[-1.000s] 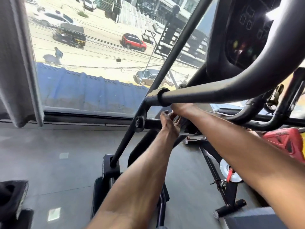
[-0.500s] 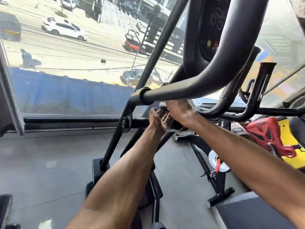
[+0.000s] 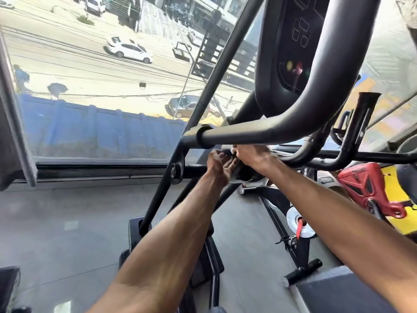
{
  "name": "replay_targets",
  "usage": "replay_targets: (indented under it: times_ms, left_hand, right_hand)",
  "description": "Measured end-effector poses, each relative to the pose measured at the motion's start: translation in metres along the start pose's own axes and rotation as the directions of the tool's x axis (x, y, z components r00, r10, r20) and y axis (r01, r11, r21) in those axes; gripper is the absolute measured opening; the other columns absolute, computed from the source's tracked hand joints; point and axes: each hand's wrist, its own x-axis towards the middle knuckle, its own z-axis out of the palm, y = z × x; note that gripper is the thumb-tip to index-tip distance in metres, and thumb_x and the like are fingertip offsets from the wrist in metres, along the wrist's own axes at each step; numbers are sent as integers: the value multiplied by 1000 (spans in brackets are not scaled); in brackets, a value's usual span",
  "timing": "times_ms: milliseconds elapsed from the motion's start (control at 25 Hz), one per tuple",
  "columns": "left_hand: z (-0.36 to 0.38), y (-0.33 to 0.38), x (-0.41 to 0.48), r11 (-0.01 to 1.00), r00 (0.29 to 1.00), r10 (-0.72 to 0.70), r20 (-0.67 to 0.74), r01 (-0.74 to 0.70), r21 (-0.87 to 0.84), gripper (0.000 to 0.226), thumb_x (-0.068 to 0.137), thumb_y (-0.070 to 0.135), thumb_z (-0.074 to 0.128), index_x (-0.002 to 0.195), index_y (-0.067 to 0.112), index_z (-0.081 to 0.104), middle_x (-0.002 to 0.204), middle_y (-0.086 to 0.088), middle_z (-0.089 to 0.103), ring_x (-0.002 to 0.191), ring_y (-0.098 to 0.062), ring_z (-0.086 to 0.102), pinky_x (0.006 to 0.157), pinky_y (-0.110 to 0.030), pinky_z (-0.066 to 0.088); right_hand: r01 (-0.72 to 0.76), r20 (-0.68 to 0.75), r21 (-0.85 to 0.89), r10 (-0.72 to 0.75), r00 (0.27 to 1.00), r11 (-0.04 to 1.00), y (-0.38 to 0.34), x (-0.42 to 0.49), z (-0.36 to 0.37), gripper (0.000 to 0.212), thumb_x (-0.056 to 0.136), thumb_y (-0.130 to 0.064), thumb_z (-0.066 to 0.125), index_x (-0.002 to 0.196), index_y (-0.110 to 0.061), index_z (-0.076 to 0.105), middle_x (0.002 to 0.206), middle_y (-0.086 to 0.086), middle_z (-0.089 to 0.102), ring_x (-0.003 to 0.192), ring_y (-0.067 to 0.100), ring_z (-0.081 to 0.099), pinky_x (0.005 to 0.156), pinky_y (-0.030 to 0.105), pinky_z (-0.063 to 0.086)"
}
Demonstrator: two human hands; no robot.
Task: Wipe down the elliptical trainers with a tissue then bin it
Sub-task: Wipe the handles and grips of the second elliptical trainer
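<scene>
Elliptical trainer handlebar (image 3: 248,132) sits just above left hand (image 3: 219,164) and right hand (image 3: 251,154).

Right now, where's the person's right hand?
Head view, centre: right hand just below the black tubular elliptical handlebar, immediately right of the left hand.

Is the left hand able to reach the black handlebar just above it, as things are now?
Probably yes. The left hand is just below the handlebar, and only open air seems to lie between them.
</scene>
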Motion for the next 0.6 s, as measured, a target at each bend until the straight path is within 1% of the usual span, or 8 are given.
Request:
replay_targets:
  times_ms: [80,160,200,280,360,440,520,600]
  left_hand:
    - [-3,1,6,1000,1000,0,1,0,20,26,102,17,36,97,2,57,97,-17,62,89,-28,62,86,-41,56]
    - [-6,1,10,999,1000,5,18,-5,35,32,104,21,32,98,6,60,99,-16,64,93,-29,63,96,-45,52]
    - [-9,-1,14,999,1000,13,21,-14,34,36,105,23,29,101,8,62,103,-16,66,100,-31,65,100,-46,51]
    - [-19,-2,17,999,1000,-8,20,7,34,43,105,24,25,110,8,65,111,-16,68,110,-33,65,102,-47,51]
    - [-26,-4,18,999,1000,-9,-2,9,51,43,105,25,27,105,6,65,106,-16,70,100,-30,67,88,-44,56]
    - [-26,-6,14,996,999,-35,-3,35,84,41,105,30,30,104,7,65,103,-16,70,96,-29,67,87,-43,56]
    - [-14,-7,6,989,1000,8,7,-9,146,37,105,31,32,107,12,64,98,-13,70,88,-25,68,88,-39,57]
    - [-2,-9,-1,971,999,29,41,-38,237,34,104,25,32,102,15,65,83,-5,71,70,-16,66,68,-27,57]
  right_hand:
    - [104,83,-198,-89,993,975,-4,4,10,36,105,-25,39,131,-12,59,136,13,57,129,28,50,103,35,37]
    - [45,115,-68,-37,993,997,-20,1,17,41,104,-20,34,134,-15,63,137,5,61,133,23,52,111,32,35]
    - [111,227,-35,-100,969,993,-29,3,18,39,101,-21,40,124,-19,71,126,0,68,124,19,60,107,30,41]
    - [-6,162,113,-12,987,994,-58,4,19,25,93,-27,57,105,-19,78,109,0,75,108,19,69,95,31,50]
    - [90,226,-40,-79,971,995,-53,-3,25,25,95,-20,54,105,-16,77,109,2,72,102,23,71,82,33,55]
    - [198,174,-186,-166,971,962,-42,-21,22,18,86,-19,61,86,-19,79,91,-1,71,83,18,71,65,28,54]
    - [231,49,-317,-227,973,920,-32,-38,12,7,69,-16,69,64,-15,74,70,0,66,64,17,67,52,27,50]
    - [220,-118,-274,-260,958,936,-21,-50,2,9,64,-11,60,58,-11,68,62,4,60,57,21,64,42,26,46]
